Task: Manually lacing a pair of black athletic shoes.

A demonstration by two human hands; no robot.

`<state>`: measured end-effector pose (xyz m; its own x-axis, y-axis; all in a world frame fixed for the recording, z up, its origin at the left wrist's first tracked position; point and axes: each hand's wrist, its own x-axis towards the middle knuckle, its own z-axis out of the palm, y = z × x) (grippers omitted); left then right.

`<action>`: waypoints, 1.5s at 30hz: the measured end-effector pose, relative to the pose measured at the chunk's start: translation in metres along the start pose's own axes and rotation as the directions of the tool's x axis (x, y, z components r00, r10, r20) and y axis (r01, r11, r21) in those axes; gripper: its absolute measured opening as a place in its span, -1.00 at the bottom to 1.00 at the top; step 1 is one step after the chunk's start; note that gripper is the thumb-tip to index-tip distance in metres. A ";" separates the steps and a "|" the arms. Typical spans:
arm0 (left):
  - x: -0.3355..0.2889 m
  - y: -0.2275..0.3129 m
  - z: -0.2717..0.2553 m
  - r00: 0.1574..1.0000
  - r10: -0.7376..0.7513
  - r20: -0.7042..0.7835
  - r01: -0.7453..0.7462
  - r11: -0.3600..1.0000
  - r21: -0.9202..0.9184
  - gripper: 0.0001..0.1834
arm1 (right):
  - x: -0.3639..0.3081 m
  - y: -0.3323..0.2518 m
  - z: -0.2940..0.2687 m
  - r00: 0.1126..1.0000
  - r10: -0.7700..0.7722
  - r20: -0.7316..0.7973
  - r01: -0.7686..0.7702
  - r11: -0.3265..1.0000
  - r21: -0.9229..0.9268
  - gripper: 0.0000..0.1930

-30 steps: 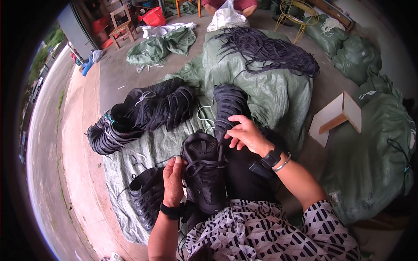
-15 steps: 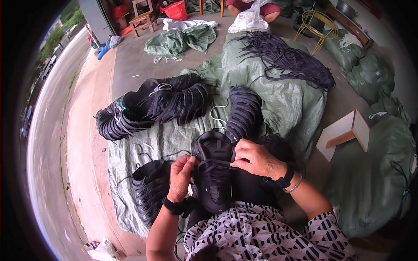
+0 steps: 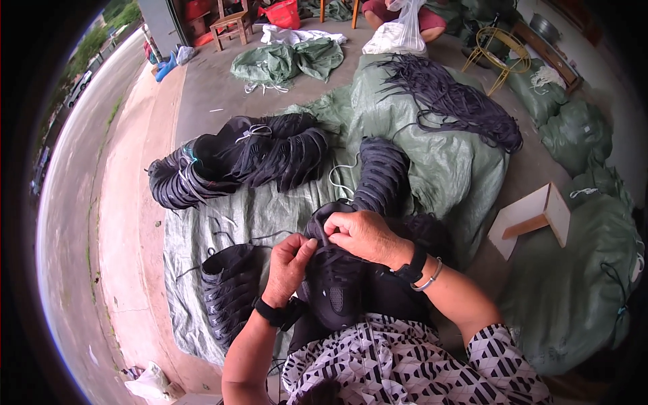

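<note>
Green sheet (image 3: 181,304) covers the floor (image 3: 196,108), probably keeping the uppers (image 3: 233,290) clean. My left hand (image 3: 289,268) pinches narrowly, apparently on lace (image 3: 327,252); the shoe (image 3: 335,297) rests on my lap (image 3: 395,293), toe toward me, likely for steadiness; my right hand (image 3: 371,237) pinches likewise by its opening.

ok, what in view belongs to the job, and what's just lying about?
In the job:
black shoe, left hand and right hand at its upper part
stacked dark uppers, probably
dark strand bundle, probably

Apparently lying about:
wooden chair
red bag
metal pot
</note>
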<state>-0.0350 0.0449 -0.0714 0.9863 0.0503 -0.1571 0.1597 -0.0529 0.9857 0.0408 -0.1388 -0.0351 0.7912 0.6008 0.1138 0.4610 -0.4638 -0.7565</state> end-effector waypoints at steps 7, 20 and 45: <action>0.010 0.019 0.000 0.807 0.560 0.189 -0.463 0.401 0.790 -0.77 | -0.001 -0.002 0.001 0.994 0.086 0.061 -0.092 0.991 0.100 -0.85; 0.026 0.014 -0.016 0.930 -0.234 0.283 0.243 0.970 0.006 -0.68 | -0.002 0.026 -0.009 0.987 -0.111 -0.118 0.119 0.991 0.066 -0.91; 0.036 0.055 -0.015 0.967 -0.224 0.117 0.204 0.966 0.160 -0.39 | -0.049 0.045 -0.015 0.976 -0.071 -0.207 0.109 0.978 0.178 -0.77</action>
<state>0.0087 0.0583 -0.0217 0.9233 -0.0562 -0.3800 0.3624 -0.2008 0.9101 0.0288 -0.1983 -0.0653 0.8224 0.4848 0.2979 0.4655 -0.2722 -0.8421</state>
